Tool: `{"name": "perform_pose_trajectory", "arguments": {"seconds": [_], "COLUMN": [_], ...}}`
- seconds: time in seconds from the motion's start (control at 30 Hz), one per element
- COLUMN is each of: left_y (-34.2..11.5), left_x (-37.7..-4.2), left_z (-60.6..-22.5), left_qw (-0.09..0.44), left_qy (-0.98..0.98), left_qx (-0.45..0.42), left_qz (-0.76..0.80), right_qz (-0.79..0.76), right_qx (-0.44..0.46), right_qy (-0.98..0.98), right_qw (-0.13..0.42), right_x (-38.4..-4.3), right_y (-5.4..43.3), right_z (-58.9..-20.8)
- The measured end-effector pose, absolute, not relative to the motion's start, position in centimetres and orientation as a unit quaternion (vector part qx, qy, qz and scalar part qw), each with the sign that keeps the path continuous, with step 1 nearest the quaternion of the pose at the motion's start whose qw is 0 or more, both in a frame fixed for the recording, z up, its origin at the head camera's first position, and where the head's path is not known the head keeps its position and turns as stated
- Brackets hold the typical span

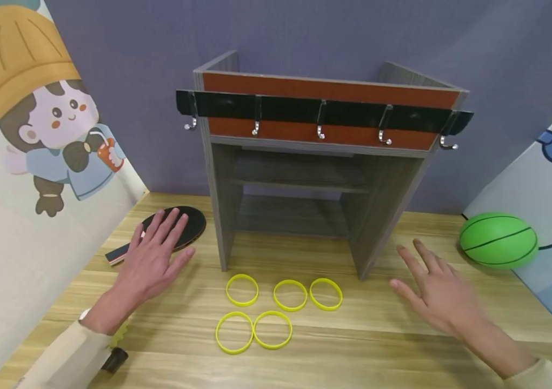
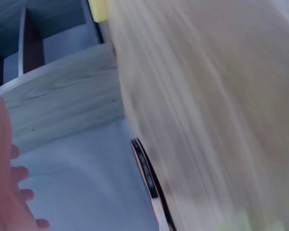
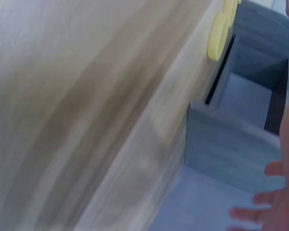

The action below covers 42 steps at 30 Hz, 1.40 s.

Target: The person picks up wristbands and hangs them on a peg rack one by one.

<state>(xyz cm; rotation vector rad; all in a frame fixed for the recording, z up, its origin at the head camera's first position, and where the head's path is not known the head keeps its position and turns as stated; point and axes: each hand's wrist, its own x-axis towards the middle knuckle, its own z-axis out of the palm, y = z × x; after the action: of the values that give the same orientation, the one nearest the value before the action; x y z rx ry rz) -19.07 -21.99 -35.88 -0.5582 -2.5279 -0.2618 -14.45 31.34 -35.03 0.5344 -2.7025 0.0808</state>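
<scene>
My left hand (image 1: 151, 265) hovers with its fingers spread, in front of a black table tennis paddle (image 1: 193, 227) and partly hiding it. On the other side my right hand (image 1: 443, 294) hangs over the table, fingers extended and holding nothing. Between the hands lie several thin yellow rings (image 1: 242, 290), two touching in the front row and the others behind. Behind them stands a grey wooden shelf unit (image 1: 217, 205) with a red-brown front panel. Across that panel runs a black rail (image 1: 290, 111) bearing several silver hooks (image 1: 321, 132); no ring hangs on them.
A green ball (image 1: 498, 240) with black lines sits at the right against a printed wall. A blue-grey wall (image 1: 125, 81) stands behind the shelf unit. Near the left sleeve, a small black object (image 1: 115, 359) lies partly hidden on the wooden table (image 1: 353, 351).
</scene>
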Motion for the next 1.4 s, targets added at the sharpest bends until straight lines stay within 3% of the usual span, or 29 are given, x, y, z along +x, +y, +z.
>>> {"name": "perform_pose_trajectory", "arguments": {"seconds": [0.13, 0.2, 0.43, 0.83, 1.03, 1.4], "left_y": [-21.0, -20.3, -17.9, -15.9, -15.4, -15.3], "left_x": [-19.7, -20.1, -21.5, -20.1, -19.8, -20.7], "left_z": [-35.5, -35.2, -33.9, -32.2, -31.5, -31.8], "left_qw": [0.281, 0.289, 0.333, 0.295, 0.306, 0.381], "left_qy": [-0.903, -0.88, -0.787, -0.746, -0.741, -0.712], "left_qx": [-0.251, -0.268, -0.298, -0.277, -0.28, -0.29], "left_qz": [-0.206, -0.264, -0.425, -0.53, -0.528, -0.515], "right_qz": [0.07, 0.123, 0.328, 0.434, 0.444, 0.512], "right_qx": [0.249, 0.284, 0.298, 0.183, 0.135, 0.094], "right_qy": [-0.937, -0.923, -0.892, -0.881, -0.883, -0.851], "right_qw": [0.236, 0.228, 0.092, -0.052, -0.061, -0.067], "right_x": [-14.6, -14.8, -16.2, -18.0, -18.1, -18.4], "right_y": [29.7, 28.9, 25.8, 23.0, 22.8, 23.3], "right_z": [-36.0, -36.6, -38.2, -39.6, -39.7, -39.6]}}
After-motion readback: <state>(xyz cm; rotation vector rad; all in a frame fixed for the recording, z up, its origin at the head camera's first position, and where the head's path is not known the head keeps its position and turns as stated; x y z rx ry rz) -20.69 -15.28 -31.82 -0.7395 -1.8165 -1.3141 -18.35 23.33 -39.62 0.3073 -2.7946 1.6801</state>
